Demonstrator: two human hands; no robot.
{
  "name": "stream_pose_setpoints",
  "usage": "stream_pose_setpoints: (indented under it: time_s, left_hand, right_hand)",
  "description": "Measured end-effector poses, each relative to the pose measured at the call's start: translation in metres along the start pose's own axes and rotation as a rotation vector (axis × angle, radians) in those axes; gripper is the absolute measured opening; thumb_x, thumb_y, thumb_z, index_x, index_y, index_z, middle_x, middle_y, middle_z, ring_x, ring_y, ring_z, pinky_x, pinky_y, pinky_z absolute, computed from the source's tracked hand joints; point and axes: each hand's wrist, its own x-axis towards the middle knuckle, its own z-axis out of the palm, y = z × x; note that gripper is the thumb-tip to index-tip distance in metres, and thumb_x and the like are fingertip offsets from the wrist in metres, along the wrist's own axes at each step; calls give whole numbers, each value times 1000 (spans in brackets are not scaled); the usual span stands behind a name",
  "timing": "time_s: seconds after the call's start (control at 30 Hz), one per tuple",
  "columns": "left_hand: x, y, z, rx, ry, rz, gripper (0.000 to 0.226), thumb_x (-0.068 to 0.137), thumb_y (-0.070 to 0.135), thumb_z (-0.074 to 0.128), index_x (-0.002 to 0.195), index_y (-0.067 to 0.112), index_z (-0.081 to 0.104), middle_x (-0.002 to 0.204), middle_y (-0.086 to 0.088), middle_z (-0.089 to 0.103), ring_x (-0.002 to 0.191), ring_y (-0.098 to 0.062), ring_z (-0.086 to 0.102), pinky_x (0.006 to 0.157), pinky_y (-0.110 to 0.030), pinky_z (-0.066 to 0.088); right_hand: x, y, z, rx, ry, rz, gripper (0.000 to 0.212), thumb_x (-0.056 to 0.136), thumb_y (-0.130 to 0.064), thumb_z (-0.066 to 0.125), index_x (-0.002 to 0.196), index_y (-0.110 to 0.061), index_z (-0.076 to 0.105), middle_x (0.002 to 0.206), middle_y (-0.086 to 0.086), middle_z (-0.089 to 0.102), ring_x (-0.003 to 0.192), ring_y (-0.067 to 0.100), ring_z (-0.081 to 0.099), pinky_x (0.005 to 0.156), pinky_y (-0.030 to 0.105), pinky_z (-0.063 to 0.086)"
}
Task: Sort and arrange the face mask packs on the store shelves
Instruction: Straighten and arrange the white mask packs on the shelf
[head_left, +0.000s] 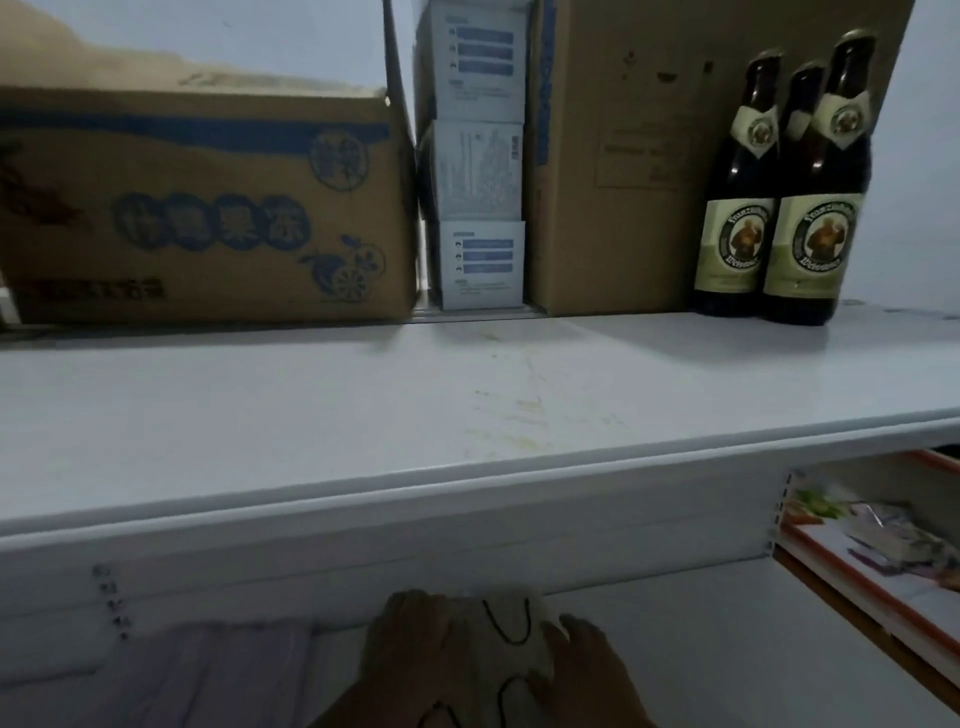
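White store shelving is filling the view: upper shelf (467, 405) is carrying stock pushed to the back wall, front strip sitting bare and stained. Counting there: one printed carton (208, 208) on the left, three white boxes (480, 171) stacked in the gap (likely wedged there so the stack is staying upright), one plain tall carton (623, 156), three beer bottles (779, 208) clustered at the right, touching each other. Lower shelf (727, 649) is where the work is happening: both hands are flanking one clear face mask pack (498, 644), black ear loops showing through the film. Left hand (405, 649) is lying over its left side, fingers curled onto it; right hand (587, 670) is pressing the right edge with fingers mostly straight. Judging by that, the pack is being squared up against the shelf's back lip. Pale fabric-like item (234, 670) is lying just left (too dim to identify). Orange-edged shelf (857, 587) at the right is holding mixed packets, uncountable.
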Motion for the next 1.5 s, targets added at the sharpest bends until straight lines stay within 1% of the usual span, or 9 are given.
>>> stream_pose_setpoints:
  time_s: [0.07, 0.17, 0.3, 0.37, 0.47, 0.67, 0.93, 1.3, 1.5]
  left_hand:
    - [-38, -21, -25, -305, 163, -72, 47, 92, 54, 45, 134, 33, 47, 136, 10, 47, 130, -11, 40, 102, -24, 35]
    - [-74, -67, -49, -108, 353, -190, 44, 76, 46, 74, 112, 23, 66, 110, 9, 66, 100, -2, 63, 80, -13, 48]
    - [-148, -138, -77, -154, 135, -435, 55, 96, 51, 43, 145, 29, 35, 148, 10, 39, 136, -6, 36, 109, -17, 25]
    - [-193, -175, -89, -151, 65, -574, 61, 95, 55, 42, 149, 30, 28, 155, 8, 31, 141, -10, 29, 113, -19, 20]
    - [-264, -206, -105, -127, 84, -753, 65, 93, 58, 42, 149, 28, 27, 156, 4, 28, 142, -13, 27, 114, -24, 21]
    - [-394, -270, -117, -45, -27, -1028, 72, 94, 65, 27, 154, 31, 10, 162, 4, -2, 149, -22, -1, 117, -53, 4]
    - [-502, -345, -112, -48, 67, -1055, 74, 91, 66, 34, 153, 33, 10, 163, 1, -2, 149, -24, -3, 117, -50, 7]
    - [-609, -435, -92, -177, 9, -1075, 70, 91, 62, 39, 151, 35, 16, 162, 7, 6, 149, -20, 5, 117, -43, 14]
    - [-636, -485, -82, -227, -61, -1131, 73, 92, 62, 39, 153, 32, 11, 162, 3, 1, 149, -23, 2, 117, -47, 15]
  right_hand:
    - [12, -18, 2, -67, 67, -142, 79, 10, -65, 84, 75, -20, 79, 86, 11, 75, 96, 25, 69, 50, 23, 54]
    - [30, -74, 8, -188, 195, -394, 62, 12, -60, 79, 69, -36, 78, 85, -5, 76, 139, 27, 22, 68, 25, 53]
    - [30, -155, 12, -158, 170, -651, 65, 12, -56, 84, 72, -35, 78, 90, -1, 76, 107, 19, 63, 79, 29, 47]
    - [25, -199, 13, -132, 50, -718, 70, 24, -59, 86, 88, -31, 79, 106, 10, 73, 103, 21, 68, 78, 32, 57]
    - [14, -263, 24, 3, -159, -745, 70, 89, -45, 56, 149, -22, 29, 159, 18, 9, 148, 30, 9, 117, 44, 19]
    - [-30, -382, 59, 40, -299, -846, 69, 95, -44, 44, 152, -31, 9, 160, 6, -14, 147, 27, -13, 118, 49, 5]
    - [-86, -515, 67, 3, -280, -893, 73, 92, -54, 45, 152, -32, 9, 161, 3, -5, 148, 24, 2, 116, 41, 20]
    - [-131, -644, 95, 22, -66, -964, 82, 80, -57, 61, 146, -14, 36, 151, 24, 29, 142, 23, 30, 117, 29, 1]
    - [-106, -700, 119, 135, -380, -920, 73, 91, -45, 49, 152, -28, 12, 161, 2, -3, 148, 23, 0, 118, 39, 17]
